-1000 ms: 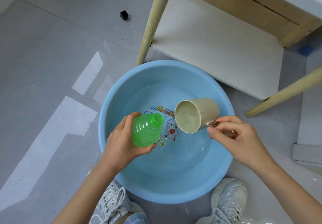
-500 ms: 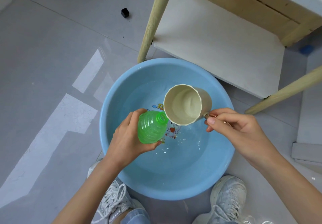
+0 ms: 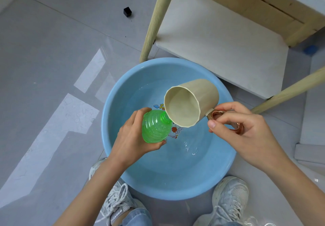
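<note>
Big blue basin (image 3: 112,138) sits on the floor with water in it. Over it, right hand (image 3: 246,134) pinches the beige cup (image 3: 191,102) by its copper handle, tipped at the green bottle (image 3: 155,127) that the left hand (image 3: 130,141) grips.

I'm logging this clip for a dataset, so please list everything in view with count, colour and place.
cup: one, beige with copper handle, tilted above the basin, mouth toward the bottle
bottle: one, translucent green, above the basin
basin: one, light blue, on the grey floor, water inside
wooden stand: one, pale wood with white shelf, behind the basin
small cube: one, black, on the floor, upper left
shoes: two, white, at the basin's near rim
left hand: grips the bottle
right hand: pinches the cup's handle
</note>
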The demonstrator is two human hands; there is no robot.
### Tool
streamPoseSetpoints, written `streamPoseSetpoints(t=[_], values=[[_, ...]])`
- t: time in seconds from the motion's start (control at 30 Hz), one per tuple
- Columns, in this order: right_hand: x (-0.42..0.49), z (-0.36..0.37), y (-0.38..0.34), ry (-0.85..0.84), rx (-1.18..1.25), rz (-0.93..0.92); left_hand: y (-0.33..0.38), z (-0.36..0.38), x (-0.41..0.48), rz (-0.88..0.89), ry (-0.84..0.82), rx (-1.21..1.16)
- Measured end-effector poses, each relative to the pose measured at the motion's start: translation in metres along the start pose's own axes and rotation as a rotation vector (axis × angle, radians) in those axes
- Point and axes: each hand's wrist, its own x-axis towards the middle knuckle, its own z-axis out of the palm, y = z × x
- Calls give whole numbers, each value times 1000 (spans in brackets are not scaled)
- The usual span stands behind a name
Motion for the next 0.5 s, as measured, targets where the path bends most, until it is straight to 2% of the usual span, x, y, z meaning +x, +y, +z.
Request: streamPoseSetpoints(t=[0.5], values=[[-5, -3, -4, 41, -180, -200, 2, 1, 0, 22, -10, -32]])
